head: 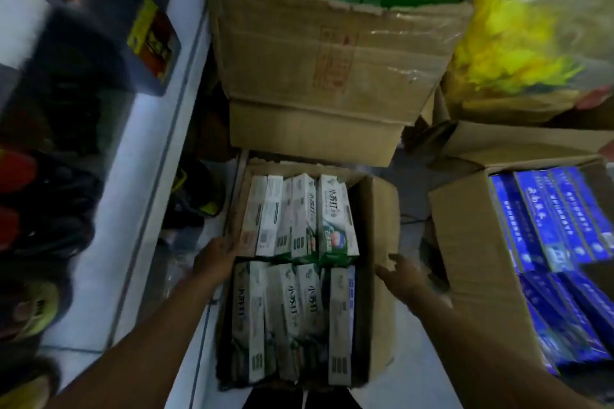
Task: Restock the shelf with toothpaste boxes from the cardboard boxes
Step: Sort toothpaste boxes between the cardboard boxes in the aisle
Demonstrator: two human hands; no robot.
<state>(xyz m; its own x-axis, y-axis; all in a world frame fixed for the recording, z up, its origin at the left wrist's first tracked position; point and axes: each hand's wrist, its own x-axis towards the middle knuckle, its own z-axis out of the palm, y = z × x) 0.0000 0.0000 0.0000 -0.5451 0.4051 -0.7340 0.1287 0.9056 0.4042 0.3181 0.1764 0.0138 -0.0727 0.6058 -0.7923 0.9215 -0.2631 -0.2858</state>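
Observation:
An open cardboard box (pixel 382 236) on the floor below me holds two rows of white-and-green toothpaste boxes (pixel 300 219) packed on edge. My left hand (pixel 216 257) grips the box's left wall, fingers curled over its rim beside the leftmost toothpaste boxes. My right hand (pixel 400 272) hovers open at the box's right wall, fingers spread; contact with the wall cannot be told. A second open carton (pixel 465 242) to the right holds blue toothpaste boxes (pixel 551 219). The white shelf (pixel 133 149) runs along the left.
A large closed cardboard carton (pixel 325 70) stands right behind the open box. A clear bag of yellow goods (pixel 518 43) sits on another carton at the upper right. Dark packaged items (pixel 66 103) fill the shelf on the left. Pale floor tiles show between the boxes.

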